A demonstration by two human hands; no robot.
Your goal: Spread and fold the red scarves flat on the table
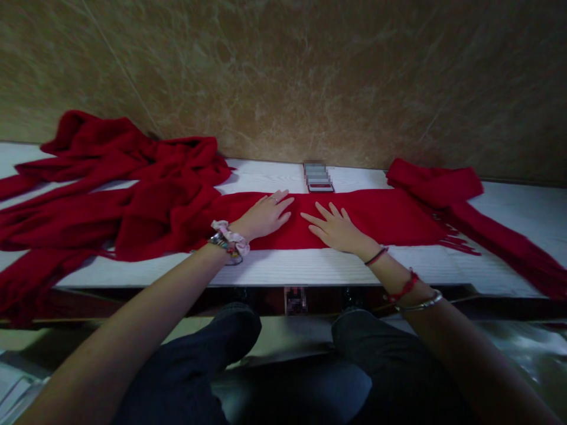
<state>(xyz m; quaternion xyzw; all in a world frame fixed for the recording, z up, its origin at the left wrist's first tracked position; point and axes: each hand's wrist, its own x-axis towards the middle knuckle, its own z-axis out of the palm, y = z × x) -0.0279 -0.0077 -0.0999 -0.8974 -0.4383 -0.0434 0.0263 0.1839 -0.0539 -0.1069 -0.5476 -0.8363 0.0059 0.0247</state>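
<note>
while the left hand (pixel 263 218) and right hand (pixel 337 231) lie flat, fingers spread, on the red scarf (pixel 290 238) just nearside of the phone (pixel 319 178), a push phoneward could wrinkle it.

The picture is dim, with a cool look. The white wooden counter (pixel 283 268) is the brightest part, and the red cloth scarf (pixel 381 215) on it looks deep and rich. Dark shadows sit in the folds of the crumpled red cloth pile (pixel 163 218). The brown marble-like wall (pixel 283 77) gets darker toward the top right. Down low, the dark blue jeans (pixel 177 378) almost melt into black. White glare shines on some clear, crinkly stuff (pixel 527 354) at the bottom right. The edges look soft and stretched. Little squares hide the flat, phone-shaped thing (pixel 319 177). Both hands, left (pixel 261 219) and right (pixel 340 231), look a bit soft.
</note>
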